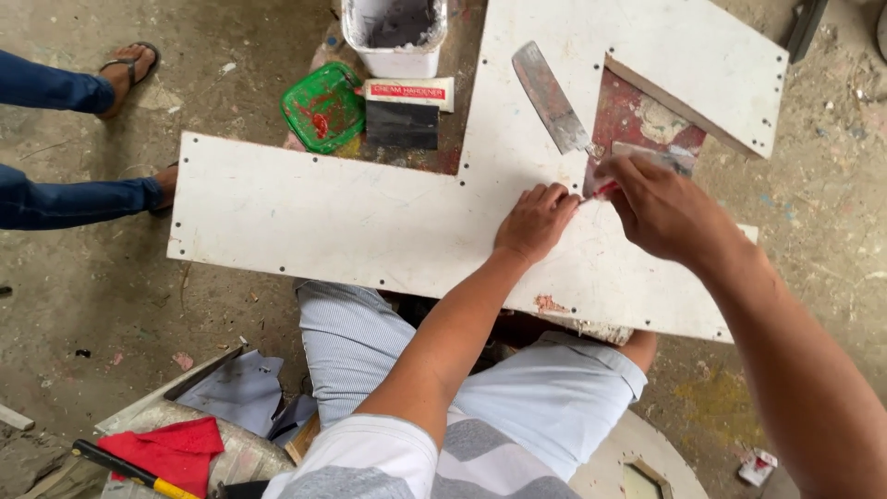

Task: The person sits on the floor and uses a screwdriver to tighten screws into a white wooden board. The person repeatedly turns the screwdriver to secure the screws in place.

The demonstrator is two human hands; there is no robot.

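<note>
Matt white board (370,222), dull metal scraper blade (552,97)

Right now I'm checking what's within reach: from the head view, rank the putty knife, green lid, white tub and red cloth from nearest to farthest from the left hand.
1. Putty knife, just above the left hand, on the white board.
2. Green lid, up and to the left.
3. White tub, top edge; close to the lid's distance.
4. Red cloth, bottom left, on the floor.

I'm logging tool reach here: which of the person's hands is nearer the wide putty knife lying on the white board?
Right. The right hand sits just below-right of the putty knife, close to its handle end. The left hand rests flat on the white board, lower down, slightly farther away.
</note>
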